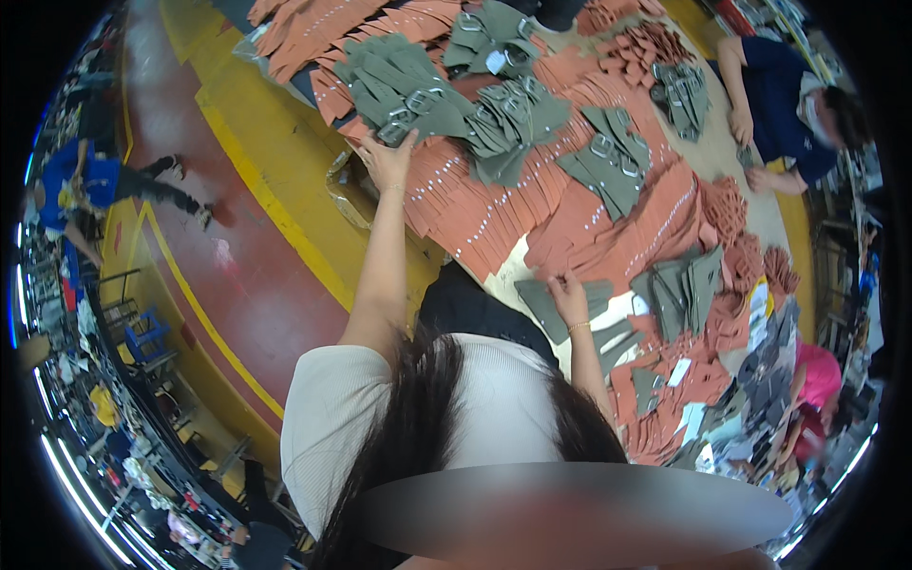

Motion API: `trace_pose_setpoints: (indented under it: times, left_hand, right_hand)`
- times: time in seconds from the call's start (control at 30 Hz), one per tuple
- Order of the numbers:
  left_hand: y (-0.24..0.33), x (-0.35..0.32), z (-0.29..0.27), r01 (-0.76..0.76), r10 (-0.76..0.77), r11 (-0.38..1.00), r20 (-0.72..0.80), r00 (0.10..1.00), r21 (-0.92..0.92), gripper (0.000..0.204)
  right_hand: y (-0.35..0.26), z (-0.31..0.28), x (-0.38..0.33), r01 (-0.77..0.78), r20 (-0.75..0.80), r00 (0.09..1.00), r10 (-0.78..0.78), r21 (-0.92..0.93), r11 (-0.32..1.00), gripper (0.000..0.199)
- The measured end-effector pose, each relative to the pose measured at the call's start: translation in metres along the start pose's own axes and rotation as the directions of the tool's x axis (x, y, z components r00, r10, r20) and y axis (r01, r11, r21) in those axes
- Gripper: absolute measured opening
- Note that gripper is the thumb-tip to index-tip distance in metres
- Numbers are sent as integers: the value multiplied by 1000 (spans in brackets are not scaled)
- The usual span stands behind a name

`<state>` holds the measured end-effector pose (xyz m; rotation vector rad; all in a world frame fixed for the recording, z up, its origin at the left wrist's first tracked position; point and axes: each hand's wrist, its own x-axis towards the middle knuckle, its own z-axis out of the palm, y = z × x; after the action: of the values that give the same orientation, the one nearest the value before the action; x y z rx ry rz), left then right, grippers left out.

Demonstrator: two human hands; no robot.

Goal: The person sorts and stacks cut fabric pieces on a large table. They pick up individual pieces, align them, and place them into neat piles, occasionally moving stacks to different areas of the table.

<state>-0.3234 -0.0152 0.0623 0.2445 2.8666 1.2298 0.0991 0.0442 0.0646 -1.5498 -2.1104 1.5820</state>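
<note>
Olive-green straps with metal buckles lie fanned in a bundle at the far left of the surface, on top of rust-brown leather-like strips laid in overlapping rows. The left hand reaches out to that bundle, fingers spread and resting on its near edge by a buckle — touching, not clearly closed on anything. The right hand is closer in, its grip pinching the edge of a flat green piece that lies on a pale bare patch of the surface.

These pieces look light, thin and floppy; a single one would bend if lifted by its tip. I judge the buckle end the heavier and firmer place to take hold, while the flat cut pieces are best nipped at an edge, as the right hand does. Stacked bundles may slide apart if pulled from one side.

Small white tags — rectangular, paper-like — lie among the pieces at the right, and one sits on a green bundle at the top. A yellow slip lies near the right edge. Another person in dark blue works at the far side.
</note>
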Motion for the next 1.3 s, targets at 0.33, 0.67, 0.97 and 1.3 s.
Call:
trace_pose_setpoints:
  times: [0.33, 0.67, 0.97, 1.3]
  left_hand:
    - [-12, 3, 6, -97, 97, 992, 5, 995, 80, 107]
    - [5, -16, -52, -277, 224, 950, -300, 927, -145, 56]
    - [143, -89, -17, -548, 599, 681, -62, 798, -486, 35]
    - [89, -249, 57, -552, 711, 598, 702, 33, -581, 21]
  right_hand:
    - [7, -12, -25, -43, -61, 997, 45, 34, 999, 23]
    - [99, -54, -98, -296, -366, 867, 338, 167, 941, 22]
    - [125, -9, -128, -428, -326, 811, 486, 236, 872, 26]
    - [175, -6, -184, -513, -579, 566, 587, 311, 800, 23]
